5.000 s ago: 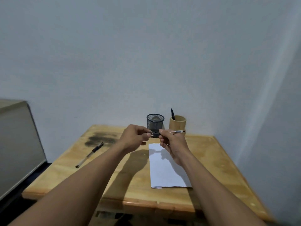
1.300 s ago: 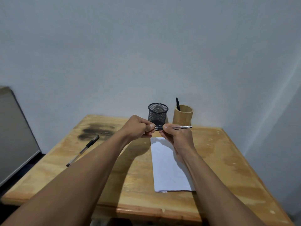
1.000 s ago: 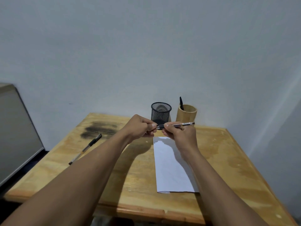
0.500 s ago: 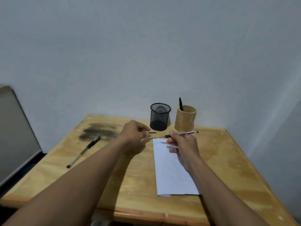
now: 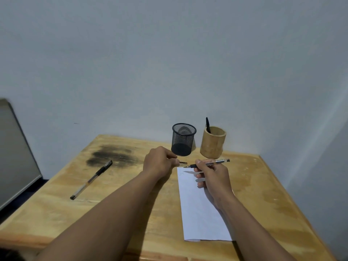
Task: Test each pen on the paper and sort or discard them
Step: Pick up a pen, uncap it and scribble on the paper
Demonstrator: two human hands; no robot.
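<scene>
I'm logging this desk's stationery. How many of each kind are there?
Pens: 3 (held pen in right hand, loose pen on table, standing pen in bamboo cup)
Caps: 1 (pen cap in left hand)
Holders: 2 (mesh cup, bamboo cup)
Sheets: 1 (paper)
Total: 7

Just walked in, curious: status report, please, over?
Left hand pinches the cap; right hand holds the uncapped pen. Tip at the top corner of the paper, faint scribble there. Second pen lies off left.
</scene>
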